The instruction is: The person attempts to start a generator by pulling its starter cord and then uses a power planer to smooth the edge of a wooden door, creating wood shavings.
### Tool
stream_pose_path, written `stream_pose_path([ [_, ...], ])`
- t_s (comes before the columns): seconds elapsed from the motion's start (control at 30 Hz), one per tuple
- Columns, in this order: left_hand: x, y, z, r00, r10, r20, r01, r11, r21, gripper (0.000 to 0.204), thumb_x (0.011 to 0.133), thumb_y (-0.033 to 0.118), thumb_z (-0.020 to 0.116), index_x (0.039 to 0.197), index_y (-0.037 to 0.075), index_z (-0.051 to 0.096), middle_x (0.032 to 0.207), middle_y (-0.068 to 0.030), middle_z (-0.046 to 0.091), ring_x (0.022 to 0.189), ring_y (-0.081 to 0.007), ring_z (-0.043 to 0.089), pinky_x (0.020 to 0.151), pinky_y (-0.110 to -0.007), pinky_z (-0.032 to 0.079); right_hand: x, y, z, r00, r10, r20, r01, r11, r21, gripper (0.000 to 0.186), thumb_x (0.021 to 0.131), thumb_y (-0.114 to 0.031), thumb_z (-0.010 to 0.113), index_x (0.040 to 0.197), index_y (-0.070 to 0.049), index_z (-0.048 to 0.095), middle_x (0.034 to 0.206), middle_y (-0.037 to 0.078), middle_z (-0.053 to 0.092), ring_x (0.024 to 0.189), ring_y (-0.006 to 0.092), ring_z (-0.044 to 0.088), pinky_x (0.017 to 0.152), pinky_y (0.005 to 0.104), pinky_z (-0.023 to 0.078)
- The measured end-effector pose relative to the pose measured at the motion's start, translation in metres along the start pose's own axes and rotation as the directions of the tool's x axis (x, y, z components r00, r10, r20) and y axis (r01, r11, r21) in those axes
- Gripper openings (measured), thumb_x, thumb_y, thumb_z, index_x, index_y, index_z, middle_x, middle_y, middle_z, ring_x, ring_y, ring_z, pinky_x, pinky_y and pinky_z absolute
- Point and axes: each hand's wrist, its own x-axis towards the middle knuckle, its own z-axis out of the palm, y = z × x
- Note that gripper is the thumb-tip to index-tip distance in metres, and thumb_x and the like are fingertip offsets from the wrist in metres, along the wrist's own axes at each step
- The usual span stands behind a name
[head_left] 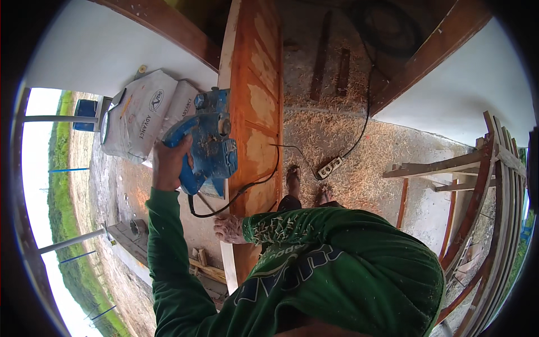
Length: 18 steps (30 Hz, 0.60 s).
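Note:
A blue electric planer (210,140) sits on the narrow upper edge of a wooden door (255,151) that stands on its side. My left hand (171,163) is wrapped round the planer's handle. My right hand (229,230) grips the door's edge nearer to me, with its fingers over the far-left side. A black power cord (247,188) runs from the planer's rear across the door's face. The door's panels are orange-brown with paler patches. Curled shavings cling to my green right sleeve (297,227).
A power strip (329,167) lies on the floor near my feet, among scattered wood shavings (365,149). Pale sacks (140,115) are piled left of the planer. A wooden rack of slats (494,185) stands at the right. Dark wood strips (342,73) lie farther off.

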Motion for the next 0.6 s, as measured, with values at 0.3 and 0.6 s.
stream_pose_path([
  [0.3, 0.037, -0.005, 0.018, 0.999, -0.034, 0.013, 0.034, 0.999, 0.008, 0.010, 0.066, 0.008, 0.056, 0.062, 0.001, 0.050, 0.047, -0.0035, 0.045, 0.034, -0.0107, 0.041, 0.033, -0.023, 0.033, -0.003, 0.027, 0.022, 0.985, 0.145, 0.090, -0.159, 0.971, 0.178, 0.003, 0.063, -0.014, 0.045, 0.060, -0.015, 0.046, 0.064, -0.002, 0.042, 0.070, 0.0120, 0.043, 0.082, 0.0385, 0.026],
  [0.6, 0.140, 0.037, 0.027, 1.000, 0.000, 0.001, 0.000, 0.996, 0.087, 0.014, 0.067, 0.011, 0.055, 0.060, -0.001, 0.051, 0.046, -0.0055, 0.044, 0.034, -0.0120, 0.042, 0.032, -0.025, 0.033, 0.037, 0.090, -0.068, 0.935, -0.036, 0.352, 0.089, 0.987, -0.136, 0.025, 0.056, -0.034, 0.055, 0.069, -0.013, 0.051, 0.068, -0.002, 0.043, 0.075, 0.0138, 0.042, 0.092, 0.0408, 0.018],
])
